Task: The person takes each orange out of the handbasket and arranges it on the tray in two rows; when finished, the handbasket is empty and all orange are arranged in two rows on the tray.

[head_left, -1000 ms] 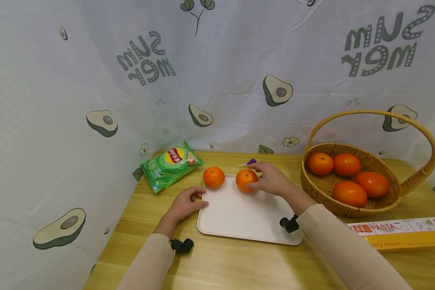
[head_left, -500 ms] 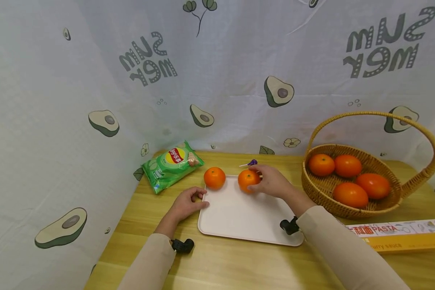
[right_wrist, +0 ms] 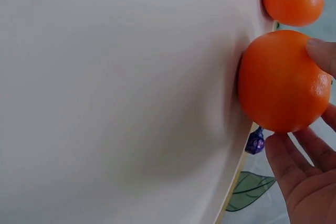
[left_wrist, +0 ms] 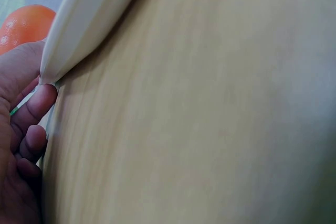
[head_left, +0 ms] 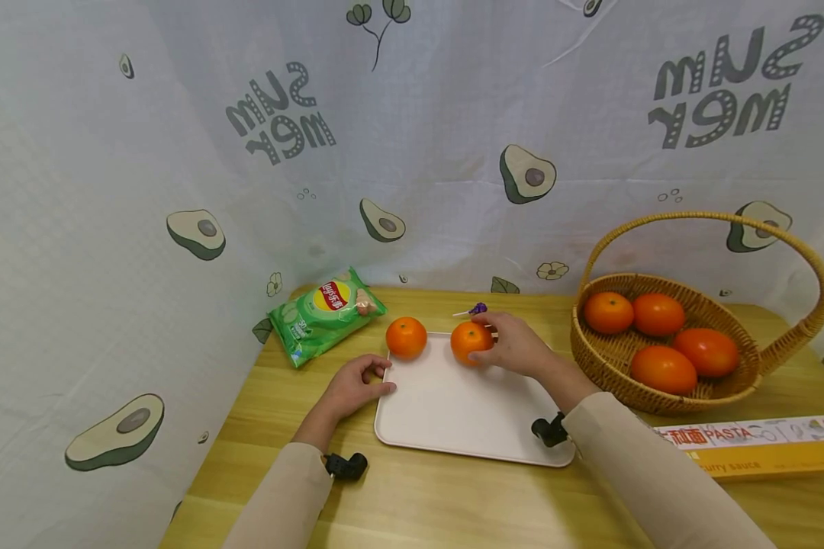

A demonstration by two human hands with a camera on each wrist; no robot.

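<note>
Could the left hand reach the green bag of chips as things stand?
Probably yes: the green bag lies just beyond the left hand, with nothing visible between them, though this hand would first need to release the tray it pinches.

6 round orange fruits (head_left: 468, 345), just 1 each: pale tray (head_left: 467, 412), wicker basket (head_left: 604, 377), green chip bag (head_left: 323, 316), purple lollipop (head_left: 478, 308), yellow-white box (head_left: 762, 448)
</note>
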